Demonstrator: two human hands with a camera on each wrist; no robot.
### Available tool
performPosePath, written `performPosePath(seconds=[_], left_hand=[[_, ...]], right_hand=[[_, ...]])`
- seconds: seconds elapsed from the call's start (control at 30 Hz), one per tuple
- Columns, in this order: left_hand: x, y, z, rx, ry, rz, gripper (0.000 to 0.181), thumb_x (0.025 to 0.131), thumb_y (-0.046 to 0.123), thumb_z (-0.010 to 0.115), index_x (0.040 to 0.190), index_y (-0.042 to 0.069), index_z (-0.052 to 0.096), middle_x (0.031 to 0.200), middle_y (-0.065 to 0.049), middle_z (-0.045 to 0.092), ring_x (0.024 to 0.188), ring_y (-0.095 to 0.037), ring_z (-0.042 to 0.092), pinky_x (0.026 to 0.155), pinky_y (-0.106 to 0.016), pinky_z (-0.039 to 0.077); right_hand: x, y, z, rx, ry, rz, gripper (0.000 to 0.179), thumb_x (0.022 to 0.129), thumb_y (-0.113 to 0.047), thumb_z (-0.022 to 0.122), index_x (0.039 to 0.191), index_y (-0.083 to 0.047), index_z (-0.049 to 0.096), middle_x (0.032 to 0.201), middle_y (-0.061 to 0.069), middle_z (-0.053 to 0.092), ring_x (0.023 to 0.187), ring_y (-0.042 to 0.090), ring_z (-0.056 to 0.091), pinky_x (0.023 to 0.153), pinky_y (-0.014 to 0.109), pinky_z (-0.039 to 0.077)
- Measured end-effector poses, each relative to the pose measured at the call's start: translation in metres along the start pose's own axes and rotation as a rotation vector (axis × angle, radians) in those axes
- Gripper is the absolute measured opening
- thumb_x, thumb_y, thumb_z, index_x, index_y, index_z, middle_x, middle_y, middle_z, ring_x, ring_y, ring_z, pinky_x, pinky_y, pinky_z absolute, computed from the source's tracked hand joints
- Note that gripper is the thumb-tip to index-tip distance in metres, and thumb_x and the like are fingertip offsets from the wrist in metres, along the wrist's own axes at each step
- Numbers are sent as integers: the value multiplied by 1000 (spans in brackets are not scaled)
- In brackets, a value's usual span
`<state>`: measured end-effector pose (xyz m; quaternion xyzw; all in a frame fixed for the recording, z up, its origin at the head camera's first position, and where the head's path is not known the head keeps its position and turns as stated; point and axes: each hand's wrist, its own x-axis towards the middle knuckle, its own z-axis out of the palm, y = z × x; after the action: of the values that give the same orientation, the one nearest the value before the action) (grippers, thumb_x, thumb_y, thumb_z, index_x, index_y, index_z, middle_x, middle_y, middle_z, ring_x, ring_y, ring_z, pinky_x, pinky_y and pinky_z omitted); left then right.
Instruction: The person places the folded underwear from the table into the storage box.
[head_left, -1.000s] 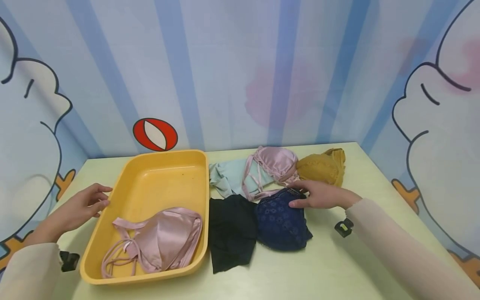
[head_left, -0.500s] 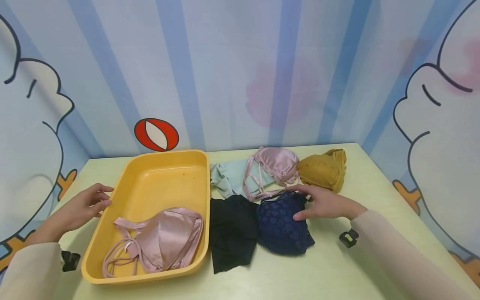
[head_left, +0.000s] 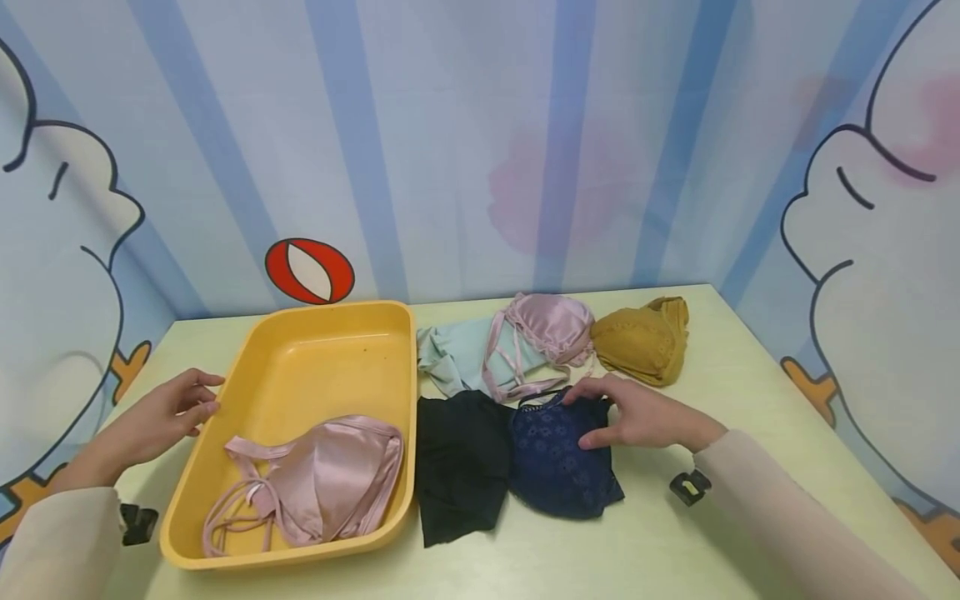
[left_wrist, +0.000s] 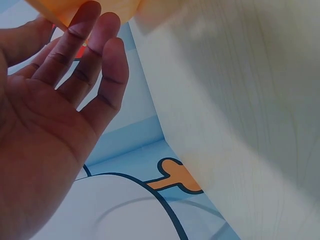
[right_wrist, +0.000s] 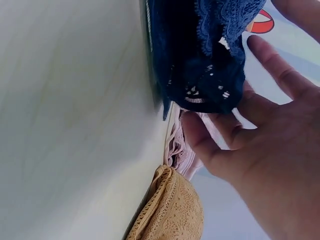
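Note:
A navy lace bra (head_left: 562, 458) lies folded on the table, cups up. My right hand (head_left: 637, 410) is over its right side, with loosely bent fingers and the thumb touching the fabric. Seen from the right wrist, the lace edge of the navy bra (right_wrist: 210, 75) sits beside the spread fingers of the right hand (right_wrist: 265, 130). My left hand (head_left: 161, 417) rests by the left rim of a yellow tray (head_left: 330, 362), its fingers relaxed. In the left wrist view those fingers reach the tray's underside or wall. A pink satin bra (head_left: 337, 479) lies in the tray's near half.
A black folded garment (head_left: 461, 467) lies between tray and navy bra. Behind are a mint-green cloth (head_left: 465, 350), another pink satin bra (head_left: 555, 323) with loose straps, and a mustard bra (head_left: 641, 342). A printed curtain (head_left: 480, 150) stands at the table's back edge.
The navy bra has shifted slightly toward the near edge, and my right hand's fingers have moved a little down and left along it. My left hand has stayed put.

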<state>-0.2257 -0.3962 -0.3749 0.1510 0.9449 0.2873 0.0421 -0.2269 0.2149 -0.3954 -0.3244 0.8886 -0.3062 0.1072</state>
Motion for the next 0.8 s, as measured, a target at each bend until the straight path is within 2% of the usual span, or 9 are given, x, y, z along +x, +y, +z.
performPosePath(seconds=[0.17, 0.27, 0.47, 0.63, 0.8], left_hand=[[-1, 0, 0, -4, -1, -2, 40, 97, 13, 55, 127, -9, 41, 101, -15, 61, 82, -11, 60, 66, -30, 54], [-1, 1, 1, -5, -2, -4, 40, 97, 13, 55, 127, -9, 41, 101, -15, 61, 83, -11, 60, 66, -30, 54], [-1, 1, 1, -5, -2, -2, 41, 96, 13, 55, 128, -9, 41, 101, -15, 61, 84, -13, 60, 67, -31, 54], [0, 1, 0, -2, 2, 2, 40, 97, 13, 55, 127, -9, 41, 100, -15, 60, 84, -14, 60, 67, -33, 54], [0, 0, 0, 0, 4, 2, 40, 97, 12, 54, 127, -9, 41, 101, -15, 61, 84, -14, 60, 67, -34, 55]], right_hand=[[-1, 0, 3, -4, -38, 31, 58, 80, -50, 71, 127, -20, 55, 126, 0, 53, 112, 21, 49, 92, 47, 40], [-2, 0, 5, -2, -44, 15, 56, 81, -48, 71, 126, -19, 57, 125, 0, 53, 111, 21, 49, 91, 46, 41], [-2, 1, 9, 27, -1, -21, 40, 82, -39, 74, 115, -21, 61, 116, -5, 57, 97, 17, 50, 81, 39, 44], [-3, 3, 12, 18, 47, -36, 24, 84, -25, 73, 106, -23, 65, 109, -8, 59, 92, 16, 52, 78, 36, 44], [-4, 5, 12, 3, 75, -47, 21, 86, -20, 72, 105, -23, 65, 105, -9, 62, 87, 16, 53, 75, 35, 46]])
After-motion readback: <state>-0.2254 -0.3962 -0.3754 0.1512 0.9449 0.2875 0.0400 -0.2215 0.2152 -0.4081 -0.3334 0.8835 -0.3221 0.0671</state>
